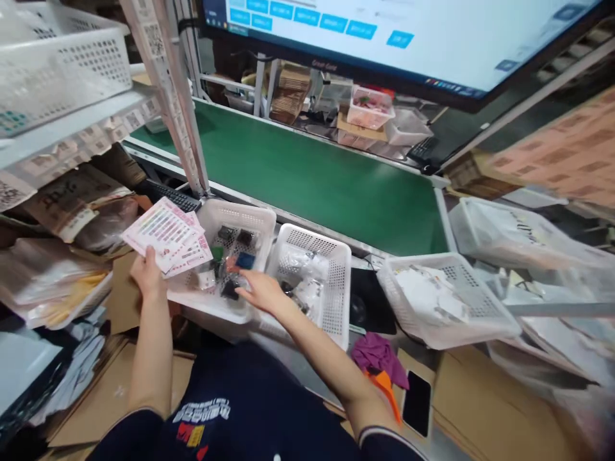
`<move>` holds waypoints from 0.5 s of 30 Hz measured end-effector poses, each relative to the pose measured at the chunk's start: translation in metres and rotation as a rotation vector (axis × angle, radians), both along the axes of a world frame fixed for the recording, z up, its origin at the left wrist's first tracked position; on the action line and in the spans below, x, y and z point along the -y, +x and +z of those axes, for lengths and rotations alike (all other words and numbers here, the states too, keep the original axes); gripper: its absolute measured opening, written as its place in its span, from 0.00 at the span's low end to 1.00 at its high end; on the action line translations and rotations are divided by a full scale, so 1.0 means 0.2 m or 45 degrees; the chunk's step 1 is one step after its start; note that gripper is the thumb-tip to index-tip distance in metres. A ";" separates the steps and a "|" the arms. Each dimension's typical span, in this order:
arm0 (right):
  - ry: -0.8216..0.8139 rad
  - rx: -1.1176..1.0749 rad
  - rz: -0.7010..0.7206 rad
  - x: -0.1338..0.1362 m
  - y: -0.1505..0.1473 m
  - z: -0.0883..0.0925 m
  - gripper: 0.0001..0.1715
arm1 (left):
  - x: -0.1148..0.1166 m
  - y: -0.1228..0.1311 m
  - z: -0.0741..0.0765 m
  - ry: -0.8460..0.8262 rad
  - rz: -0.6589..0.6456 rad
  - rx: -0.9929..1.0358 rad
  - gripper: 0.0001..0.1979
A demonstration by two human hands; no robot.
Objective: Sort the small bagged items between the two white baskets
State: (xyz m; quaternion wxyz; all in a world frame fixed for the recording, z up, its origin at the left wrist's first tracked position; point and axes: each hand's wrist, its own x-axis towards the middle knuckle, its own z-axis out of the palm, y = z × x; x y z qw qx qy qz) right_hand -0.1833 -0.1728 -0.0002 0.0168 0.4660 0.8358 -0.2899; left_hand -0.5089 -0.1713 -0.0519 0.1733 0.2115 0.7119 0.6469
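Note:
My left hand (147,272) grips a fanned stack of pink and white printed cards (168,235), held up to the left of a white perforated basket (257,221). That basket holds several small dark and bagged items (235,246). My right hand (257,288) reaches over the basket's near right corner, fingers pointing left toward a small blue item (245,260) and a red bit by the fingertips. Whether the fingers pinch anything is unclear. A second white basket (336,256) with clear plastic bags stands just right of my right hand.
A green conveyor belt (312,173) runs behind the baskets under a large monitor (408,38). A third white basket (480,301) holds white pieces at right. A metal shelf post (168,83), shelves of packets, a purple cloth (377,355) and a black phone (417,403) lie nearby.

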 end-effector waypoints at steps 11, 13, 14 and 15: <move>-0.225 0.480 -0.315 -0.14 -0.55 -0.39 0.56 | 0.07 -0.47 -0.16 0.011 -0.152 0.510 0.19; -0.250 0.462 -0.393 -0.05 -0.59 -0.34 0.40 | 0.09 -0.52 -0.13 -0.004 -0.157 0.542 0.20; -0.262 0.453 -0.438 -0.01 -0.60 -0.31 0.38 | 0.10 -0.54 -0.11 -0.002 -0.165 0.547 0.20; -0.264 0.442 -0.485 0.02 -0.61 -0.27 0.38 | 0.11 -0.56 -0.08 0.006 -0.182 0.533 0.20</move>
